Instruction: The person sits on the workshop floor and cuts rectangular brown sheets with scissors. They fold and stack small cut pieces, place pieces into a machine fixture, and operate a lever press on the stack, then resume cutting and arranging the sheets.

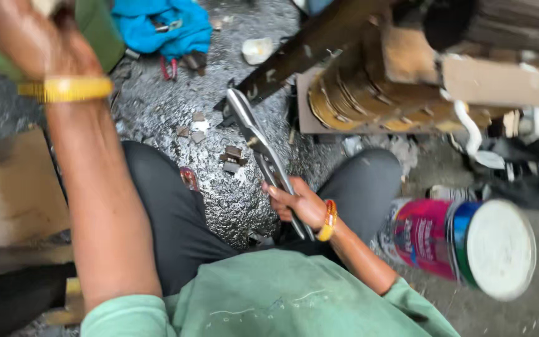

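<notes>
The gritty grey floor (232, 187) carries small brown scraps (232, 157), a blue cloth (163, 25), a flat cardboard sheet (7, 187) and a tipped pink can (463, 243).

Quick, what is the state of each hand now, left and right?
Left hand: raised at the frame's top edge; grip cannot be told.
Right hand: closed around the handles of the metal snips.

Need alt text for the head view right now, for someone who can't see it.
Seated person's right hand grips long grey metal shears over the gritty floor; the left hand is raised at top left. A pink-and-blue tin can lies at right.
</notes>
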Tool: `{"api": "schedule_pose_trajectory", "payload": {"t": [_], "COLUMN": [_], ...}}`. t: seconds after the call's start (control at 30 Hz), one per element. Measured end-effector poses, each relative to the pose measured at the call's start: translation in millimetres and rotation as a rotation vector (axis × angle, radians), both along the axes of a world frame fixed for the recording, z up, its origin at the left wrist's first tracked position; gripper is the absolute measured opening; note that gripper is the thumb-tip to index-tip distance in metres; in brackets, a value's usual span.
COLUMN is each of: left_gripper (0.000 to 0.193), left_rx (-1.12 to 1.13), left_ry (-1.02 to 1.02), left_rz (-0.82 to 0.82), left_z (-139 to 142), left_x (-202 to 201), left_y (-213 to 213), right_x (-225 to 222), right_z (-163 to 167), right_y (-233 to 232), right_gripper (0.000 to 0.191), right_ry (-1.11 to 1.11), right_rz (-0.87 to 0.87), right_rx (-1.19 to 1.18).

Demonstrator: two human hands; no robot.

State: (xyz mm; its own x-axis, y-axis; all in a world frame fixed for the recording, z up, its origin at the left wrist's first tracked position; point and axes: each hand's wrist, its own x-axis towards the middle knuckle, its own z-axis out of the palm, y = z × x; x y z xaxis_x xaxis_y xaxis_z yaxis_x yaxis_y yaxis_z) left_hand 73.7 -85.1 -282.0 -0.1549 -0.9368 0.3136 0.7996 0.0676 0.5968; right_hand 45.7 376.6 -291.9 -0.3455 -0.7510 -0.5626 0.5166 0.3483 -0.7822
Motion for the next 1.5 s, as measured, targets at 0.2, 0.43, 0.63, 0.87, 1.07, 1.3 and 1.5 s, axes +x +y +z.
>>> {"api": "schedule_pose_trajectory", "payload": {"t": [0.2, 0.43, 0.63, 0.87, 1.07, 1.3, 1.5], "left_gripper": [0.033, 0.037, 0.048, 0.052, 0.040, 0.026, 0.023], "left_rx": [-0.306, -0.278, -0.514, -0.528, -0.345, -0.372, -0.434], "left_ry": [-0.443, -0.883, -0.933, -0.780, -0.591, -0.456, -0.404], "left_rz": [-0.393, -0.731, -0.818, -0.822, -0.772, -0.806, -0.906], "left_z": [61.8, -1.9, -89.4, -130.1, -126.5, -116.9, -121.8], "left_x": [89.7, 84.4, 58.4, 28.9, 22.4, 30.0, 11.2], "left_y": [146.3, 202.4, 188.2, 178.9, 169.6, 163.0, 171.8], "right_x": [50.6, 54.0, 54.9, 42.1, 41.4, 38.2, 36.6], "right_z": [50.3, 42.1, -2.4, -12.9, 4.1, 25.1, 18.4], "right_y": [99.7, 121.0, 90.8, 95.5, 102.9, 92.8, 92.9], "right_gripper": [0.025, 0.035, 0.039, 0.039, 0.040, 0.035, 0.032], "right_ry": [0.058, 0.499, 0.343, 0.329, 0.361, 0.056, 0.255], "right_rz": [0.060, 0.242, 0.223, 0.331, 0.366, -0.015, -0.052], "right_rx": [-0.035, -0.164, 0.190, 0.276, 0.332, 0.208, 0.151]}}
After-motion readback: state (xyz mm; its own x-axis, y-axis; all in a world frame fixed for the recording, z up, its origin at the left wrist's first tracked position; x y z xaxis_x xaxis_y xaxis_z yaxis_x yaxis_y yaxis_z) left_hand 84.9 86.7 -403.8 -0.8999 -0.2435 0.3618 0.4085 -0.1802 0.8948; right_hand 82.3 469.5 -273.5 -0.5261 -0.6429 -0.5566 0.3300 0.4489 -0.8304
